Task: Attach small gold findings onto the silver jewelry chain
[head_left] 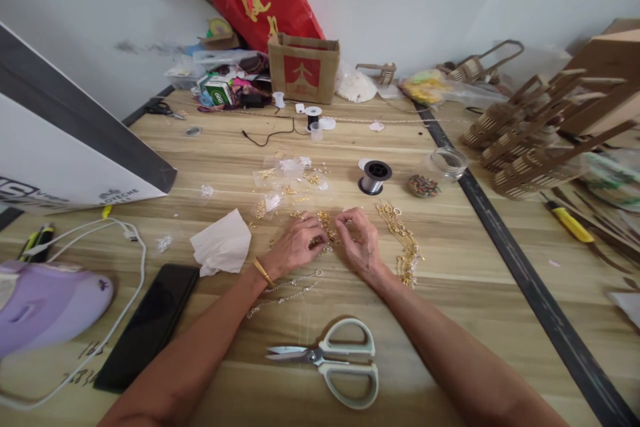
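My left hand (297, 243), with a gold bracelet at the wrist, is curled over a scatter of small gold beads (324, 219). Its fingertips are drawn together, and whatever they hold is too small to name. Just right of the beads, my right hand (360, 240) has thumb and forefinger pinched, its contents also unclear. Gold chains (405, 243) lie beside the right hand. A silver chain (290, 293) rests below the left hand. Nearer me are scissors (325, 357) with pale handles, their blades slightly apart.
A wire spool (374, 177) and a jar of dark beads (425, 184) stand beyond my right hand. Small bags of findings (270, 205) lie behind the beads. To the left are white paper (223, 243), a phone (147, 327) and a white cable (144, 257). Woven baskets (515, 167) stand right.
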The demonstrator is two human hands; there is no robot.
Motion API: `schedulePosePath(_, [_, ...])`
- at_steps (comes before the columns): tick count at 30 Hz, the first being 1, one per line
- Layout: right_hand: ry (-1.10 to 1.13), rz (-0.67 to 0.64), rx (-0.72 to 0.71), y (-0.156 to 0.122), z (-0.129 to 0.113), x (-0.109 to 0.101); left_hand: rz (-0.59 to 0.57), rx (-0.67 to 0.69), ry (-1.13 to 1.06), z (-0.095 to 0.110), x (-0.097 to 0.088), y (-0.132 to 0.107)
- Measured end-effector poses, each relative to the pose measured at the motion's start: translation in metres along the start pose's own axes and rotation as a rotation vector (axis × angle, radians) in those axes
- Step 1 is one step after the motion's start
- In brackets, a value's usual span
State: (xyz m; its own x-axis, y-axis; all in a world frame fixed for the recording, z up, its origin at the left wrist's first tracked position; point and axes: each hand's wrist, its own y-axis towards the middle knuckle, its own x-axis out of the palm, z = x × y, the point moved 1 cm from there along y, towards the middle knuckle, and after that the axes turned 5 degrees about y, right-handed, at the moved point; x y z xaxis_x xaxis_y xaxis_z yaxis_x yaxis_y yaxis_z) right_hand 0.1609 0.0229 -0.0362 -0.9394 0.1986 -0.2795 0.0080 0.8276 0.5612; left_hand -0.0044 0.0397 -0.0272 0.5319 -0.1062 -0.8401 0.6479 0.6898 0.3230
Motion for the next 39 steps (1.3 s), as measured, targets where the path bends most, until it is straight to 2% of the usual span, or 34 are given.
schedulePosePath(3, [-0.001,0.002,-0.001,0.000,0.000,0.000,0.039,-0.048,-0.088,-0.001,-0.003,0.001])
schedulePosePath(6, [0.002,0.006,0.007,0.000,0.001,0.000,0.134,-0.131,-0.217,-0.002,-0.008,0.003])
schedulePosePath(9, [0.016,-0.002,-0.008,0.000,0.000,0.000,0.190,-0.303,-0.388,-0.006,-0.011,0.002])
schedulePosePath(12, [0.036,-0.012,-0.052,0.000,-0.004,-0.001,0.206,-0.511,-0.663,-0.010,-0.010,0.000])
schedulePosePath(15, [0.033,-0.024,-0.120,-0.001,-0.008,-0.001,0.242,-0.619,-0.882,-0.013,-0.008,-0.001])
schedulePosePath(21, [0.014,-0.071,-0.228,-0.005,-0.010,-0.001,0.285,-0.632,-1.133,-0.008,-0.005,0.000])
schedulePosePath(28, [0.002,-0.068,-0.287,-0.010,-0.008,-0.001,0.168,-0.686,-1.440,0.008,-0.003,0.003])
schedulePosePath(39, [-0.055,-0.084,-0.357,-0.011,-0.013,0.000,0.114,-0.627,-1.509,0.000,0.000,0.001])
